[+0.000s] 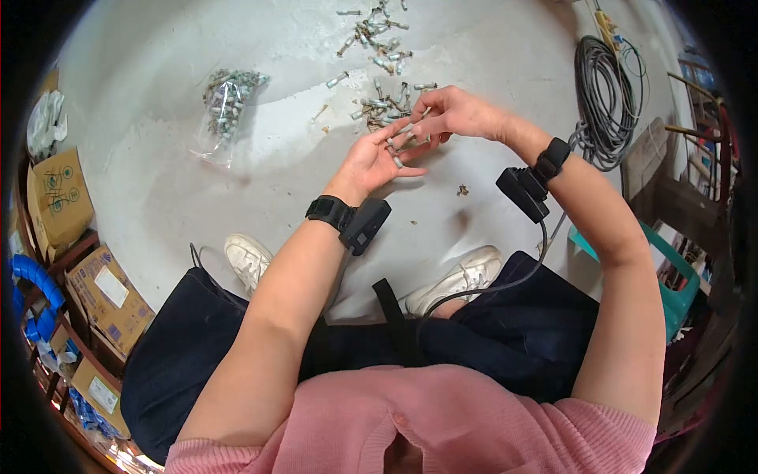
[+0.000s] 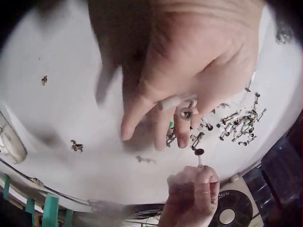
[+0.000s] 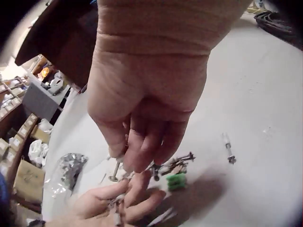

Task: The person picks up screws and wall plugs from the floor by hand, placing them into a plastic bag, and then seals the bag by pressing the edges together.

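My left hand [image 1: 371, 164] is palm up, its fingers stretched out and spread. Several metal expansion bolts [image 1: 401, 144] lie across those fingers; in the left wrist view a grey bolt sleeve [image 2: 173, 101] shows there, beside a round hollow bolt end [image 2: 186, 113]. Right over the left fingertips, my right hand [image 1: 466, 114] pinches one bolt [image 3: 115, 176] between thumb and fingers, its wide end pointing down in the right wrist view. Just beyond both hands, a loose pile of similar bolts [image 1: 379, 107] lies on the floor.
More bolts [image 1: 371, 33] are scattered farther up the grey floor [image 1: 292, 118]. A clear plastic bag of bolts [image 1: 229, 107] lies left. Coiled black cable [image 1: 604, 99] is at right, cardboard boxes [image 1: 59, 197] at far left. A small green piece [image 3: 177, 181] sits near the pile.
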A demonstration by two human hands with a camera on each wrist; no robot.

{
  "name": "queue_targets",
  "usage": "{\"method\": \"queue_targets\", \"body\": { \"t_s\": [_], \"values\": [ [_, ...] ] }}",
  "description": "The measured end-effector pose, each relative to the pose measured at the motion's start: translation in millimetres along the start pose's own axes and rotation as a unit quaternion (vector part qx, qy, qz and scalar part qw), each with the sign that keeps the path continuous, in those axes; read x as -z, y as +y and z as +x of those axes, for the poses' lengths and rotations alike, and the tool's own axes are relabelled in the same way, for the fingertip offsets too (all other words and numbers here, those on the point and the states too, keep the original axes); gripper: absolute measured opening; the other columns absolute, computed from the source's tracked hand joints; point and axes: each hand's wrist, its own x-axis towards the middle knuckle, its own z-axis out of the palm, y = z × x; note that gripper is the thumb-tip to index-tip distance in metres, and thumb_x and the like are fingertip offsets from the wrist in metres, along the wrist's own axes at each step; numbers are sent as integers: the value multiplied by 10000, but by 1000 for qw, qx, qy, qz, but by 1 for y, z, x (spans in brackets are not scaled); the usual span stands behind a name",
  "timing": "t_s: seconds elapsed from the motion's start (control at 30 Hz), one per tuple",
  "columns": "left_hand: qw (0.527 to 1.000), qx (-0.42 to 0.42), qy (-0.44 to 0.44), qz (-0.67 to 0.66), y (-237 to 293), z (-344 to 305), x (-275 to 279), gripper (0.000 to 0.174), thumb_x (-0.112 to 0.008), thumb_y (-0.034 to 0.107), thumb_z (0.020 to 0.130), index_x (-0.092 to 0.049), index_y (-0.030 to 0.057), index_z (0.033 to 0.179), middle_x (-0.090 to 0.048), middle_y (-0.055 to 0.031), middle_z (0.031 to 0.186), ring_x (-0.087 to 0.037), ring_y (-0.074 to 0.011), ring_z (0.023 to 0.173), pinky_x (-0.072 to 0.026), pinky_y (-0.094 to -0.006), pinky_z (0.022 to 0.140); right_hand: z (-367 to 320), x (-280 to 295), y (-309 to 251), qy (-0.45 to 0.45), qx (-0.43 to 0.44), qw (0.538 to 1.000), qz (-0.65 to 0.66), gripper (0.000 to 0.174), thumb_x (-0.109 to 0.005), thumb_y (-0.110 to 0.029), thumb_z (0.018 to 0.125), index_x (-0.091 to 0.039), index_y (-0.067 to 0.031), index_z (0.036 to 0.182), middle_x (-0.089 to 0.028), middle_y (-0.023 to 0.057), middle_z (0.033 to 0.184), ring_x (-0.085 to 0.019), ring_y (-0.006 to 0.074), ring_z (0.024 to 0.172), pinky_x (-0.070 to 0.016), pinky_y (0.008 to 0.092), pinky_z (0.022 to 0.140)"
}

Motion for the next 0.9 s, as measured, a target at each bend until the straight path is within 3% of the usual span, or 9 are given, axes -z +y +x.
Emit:
{"method": "queue_targets", "body": {
  "t_s": [0.07, 0.13, 0.17, 0.23, 0.43, 0.57, 0.67, 0.73, 0.9],
  "values": [
    [1000, -1, 2, -13, -1, 2, 4, 266, -394, 191, 898, -466, 63, 1120, -551, -110, 982, -562, -278, 898, -406, -542, 850, 5, 2, 2, 5, 4, 1000, -21, 175, -603, -185, 771, -568, -13, 775, -590, 23, 667, -566, 104, 597, -458, 246, 567],
    [999, -11, -11, -32, -4, 13, 27, 248, -417, 187, 895, -480, 36, 1081, -534, -87, 887, -563, -175, 739, -491, -379, 743, 22, 14, 24, 116, 46, 985, -118, 177, -614, -184, 754, -575, -12, 773, -597, 46, 655, -575, 124, 599, -462, 267, 570],
    [999, -12, -11, -32, -4, 16, 34, 248, -417, 187, 895, -480, 36, 1081, -534, -87, 887, -563, -175, 739, -491, -379, 743, 31, 21, 38, 184, 97, 932, -295, 208, -616, -221, 714, -603, -44, 823, -627, 111, 740, -613, 230, 678, -481, 326, 621],
    [999, 2, -26, -40, -4, 17, 39, 234, -455, 177, 878, -506, 10, 1032, -524, -74, 814, -509, -107, 614, -490, -269, 607, 33, 17, 42, 182, 74, 917, -346, 203, -608, -227, 713, -606, -57, 825, -629, 107, 752, -608, 255, 702, -479, 345, 641],
    [993, 0, 108, -43, -14, 11, 25, 239, -493, 178, 854, -511, 1, 1013, -536, -52, 747, -510, -118, 614, -479, -252, 573, 42, -9, 47, 189, 35, 853, -485, 219, -609, -253, 706, -589, -114, 874, -586, 76, 933, -587, 256, 828, -481, 395, 673],
    [994, -10, 107, -13, -16, 12, 32, 224, -487, 187, 850, -532, 1, 967, -534, -71, 729, -500, -150, 616, -472, -287, 608, 51, -2, 63, 187, 27, 863, -469, 238, -616, -274, 694, -608, -93, 848, -609, 92, 877, -594, 265, 790, -479, 386, 669],
    [997, -14, 72, -4, -17, 17, 39, 229, -477, 190, 854, -530, -2, 966, -549, -84, 747, -521, -169, 643, -483, -313, 637, 51, 14, 73, 178, -25, 915, -361, 183, -598, -233, 718, -628, -71, 798, -627, 76, 772, -595, 226, 699, -467, 347, 626],
    [994, -31, 102, 14, -16, 15, 32, 234, -461, 190, 861, -523, -5, 976, -561, -102, 784, -541, -186, 690, -492, -327, 676, 48, 23, 74, 156, 27, 958, -240, 254, -577, -266, 701, -644, -55, 826, -623, 136, 733, -596, 236, 662, -468, 335, 619],
    [995, -31, 97, 18, -18, 16, 22, 256, -424, 192, 878, -504, -6, 1019, -568, -124, 873, -567, -224, 813, -490, -354, 754, 22, 24, 52, 97, -91, 990, -43, 248, -561, -267, 755, -638, -37, 801, -577, 37, 672, -502, 118, 572, -424, 266, 518]
  ]
}}
